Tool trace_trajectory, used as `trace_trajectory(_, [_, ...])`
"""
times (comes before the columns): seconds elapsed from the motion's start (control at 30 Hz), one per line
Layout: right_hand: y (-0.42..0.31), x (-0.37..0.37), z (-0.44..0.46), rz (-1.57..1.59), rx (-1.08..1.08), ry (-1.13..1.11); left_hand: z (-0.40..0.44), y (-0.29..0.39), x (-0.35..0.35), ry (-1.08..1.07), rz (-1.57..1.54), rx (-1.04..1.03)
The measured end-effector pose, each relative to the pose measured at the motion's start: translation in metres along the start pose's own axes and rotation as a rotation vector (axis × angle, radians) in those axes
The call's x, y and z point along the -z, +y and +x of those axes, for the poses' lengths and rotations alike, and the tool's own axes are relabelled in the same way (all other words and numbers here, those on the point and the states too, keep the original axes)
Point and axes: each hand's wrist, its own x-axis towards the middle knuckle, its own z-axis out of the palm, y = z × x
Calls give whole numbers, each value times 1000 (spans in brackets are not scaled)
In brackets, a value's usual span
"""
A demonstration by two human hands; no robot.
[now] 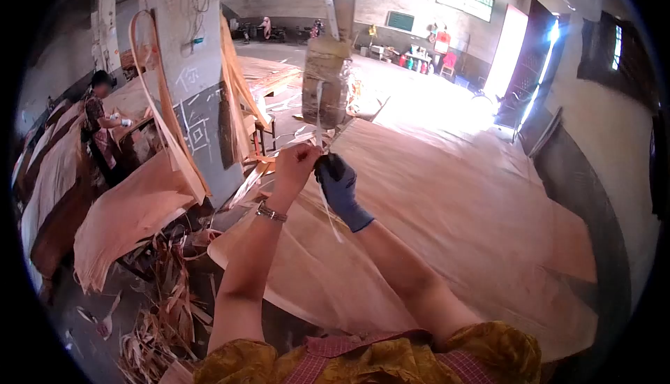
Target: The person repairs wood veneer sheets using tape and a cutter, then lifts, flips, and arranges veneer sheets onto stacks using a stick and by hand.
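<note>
A narrow white strip (328,206), tape-like, runs down from a hanging block (326,80) that looks wrapped in clear plastic. My left hand (296,164), bare with a band on the wrist, pinches the strip just below the block. Close against it, my right hand (338,185) wears a blue glove with dark fingertips, its fingers curled at the same strip. The loose end dangles below both hands. Under them lies a broad stack of thin wood veneer sheets (447,223).
Left of me stands a concrete pillar (192,70) with veneer pieces leaning on it. Torn veneer scraps (167,307) litter the floor at lower left. A co-worker (101,122) stands among more veneer sheets (132,216). An open doorway (506,52) is at the right back.
</note>
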Motion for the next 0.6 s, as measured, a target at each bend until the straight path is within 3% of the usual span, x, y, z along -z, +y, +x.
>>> trace_trajectory(0.07, [-21, -13, -4, -298, 115, 89, 4, -10, 5, 75, -143, 9])
trace_trajectory(0.1, [-15, 28, -16, -462, 248, 37, -13, -2, -38, 105, -333, 94])
trace_trajectory(0.17, [-17, 23, -11, -678, 590, 34, -7, 19, -32, 133, -599, 146])
trace_trajectory(0.2, [-23, 23, -14, -643, 682, 55, 0, 21, -30, 77, -641, 247])
trace_trajectory(0.3, [11, 24, -26, -276, 351, 90, 4, 39, -28, 34, -825, 463])
trace_trajectory(0.33, [13, 30, -40, 219, -94, 68, 3, 35, -26, -44, -867, 519])
trace_trajectory(0.43, [-12, 74, -70, 483, -396, 267, -19, 28, -43, -121, -736, 558])
trace_trajectory(0.47, [-20, 89, -80, 439, -460, 324, -26, 15, -60, -271, -490, 530])
trace_trajectory(0.6, [-31, 153, -118, 300, -416, 396, -50, 46, -123, -872, -529, 545])
